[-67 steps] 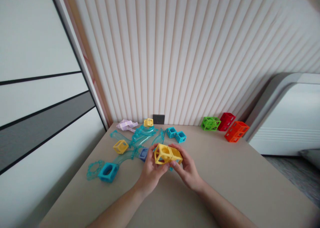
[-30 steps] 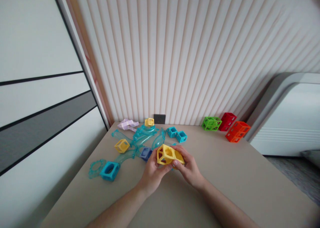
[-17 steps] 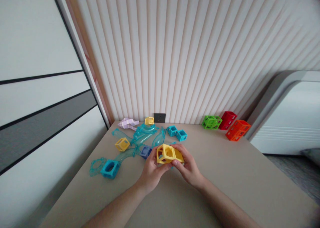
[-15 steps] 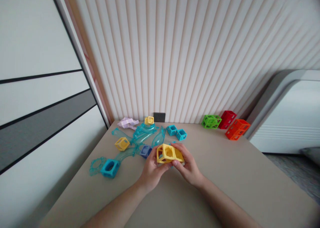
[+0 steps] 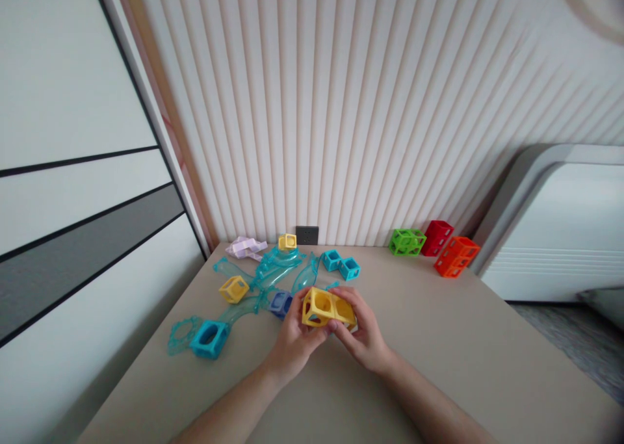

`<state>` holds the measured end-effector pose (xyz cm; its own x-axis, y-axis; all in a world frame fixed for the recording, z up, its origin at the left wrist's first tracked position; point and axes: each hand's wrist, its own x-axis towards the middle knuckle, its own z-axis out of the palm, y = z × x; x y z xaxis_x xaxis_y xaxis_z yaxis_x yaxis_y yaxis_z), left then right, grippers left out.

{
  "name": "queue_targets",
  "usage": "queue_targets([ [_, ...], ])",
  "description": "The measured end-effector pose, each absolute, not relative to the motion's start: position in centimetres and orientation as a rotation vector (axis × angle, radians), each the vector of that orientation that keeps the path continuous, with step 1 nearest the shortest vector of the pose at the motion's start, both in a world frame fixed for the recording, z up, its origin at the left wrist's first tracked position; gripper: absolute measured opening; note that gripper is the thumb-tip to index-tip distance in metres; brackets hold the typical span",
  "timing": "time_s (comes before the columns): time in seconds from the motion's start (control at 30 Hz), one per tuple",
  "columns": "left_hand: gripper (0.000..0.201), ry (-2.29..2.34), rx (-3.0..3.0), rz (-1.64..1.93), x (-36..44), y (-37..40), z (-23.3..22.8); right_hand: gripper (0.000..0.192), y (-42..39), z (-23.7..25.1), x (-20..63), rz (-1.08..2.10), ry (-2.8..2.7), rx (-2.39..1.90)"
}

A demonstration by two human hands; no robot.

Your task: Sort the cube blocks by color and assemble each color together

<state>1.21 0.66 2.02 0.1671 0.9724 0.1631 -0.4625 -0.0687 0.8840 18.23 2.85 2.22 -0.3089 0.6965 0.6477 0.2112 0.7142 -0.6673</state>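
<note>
Since the earlier frame the two joined yellow cubes [image 5: 327,307] had sunk a little toward the table [image 5: 463,340] and rolled so that more of their open top faces showed, while both hands kept their hold. The left hand [image 5: 292,337] gripped the left cube, its thumb pressed on the near edge and its fingers curled around the far side; the right hand [image 5: 363,340] clasped the right cube the same way, fingers wrapped over the top. The yellow pair was held just above the table, near its middle. Behind it lay clear teal track pieces [image 5: 280,268], a dark blue cube [image 5: 280,303], a single yellow cube [image 5: 234,288], a teal cube [image 5: 209,339] and two joined teal cubes [image 5: 341,264]. Green cubes [image 5: 407,242], red cubes [image 5: 437,237] and orange cubes [image 5: 454,257] sat by the ribbed wall [image 5: 341,106].
</note>
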Motion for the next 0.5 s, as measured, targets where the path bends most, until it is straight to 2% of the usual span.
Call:
queue_targets([
  [0.2, 0.054, 0.649, 1.078, 1.326, 1.1, 0.5, 1.7, 0.047, 2.8, 2.0, 18.2, 0.606, -1.829, -0.71],
  [0.4, 0.078, 0.663, 1.323, 1.307, 0.4, -0.2, 2.4, 0.038, 2.4, 0.9, 18.1, 0.601, -1.652, -0.764],
  [0.5, 0.065, 0.791, 1.575, 1.467, -1.8, -0.2, 4.8, 0.039, 2.2, 0.6, 18.0, 0.602, -1.524, -0.781],
])
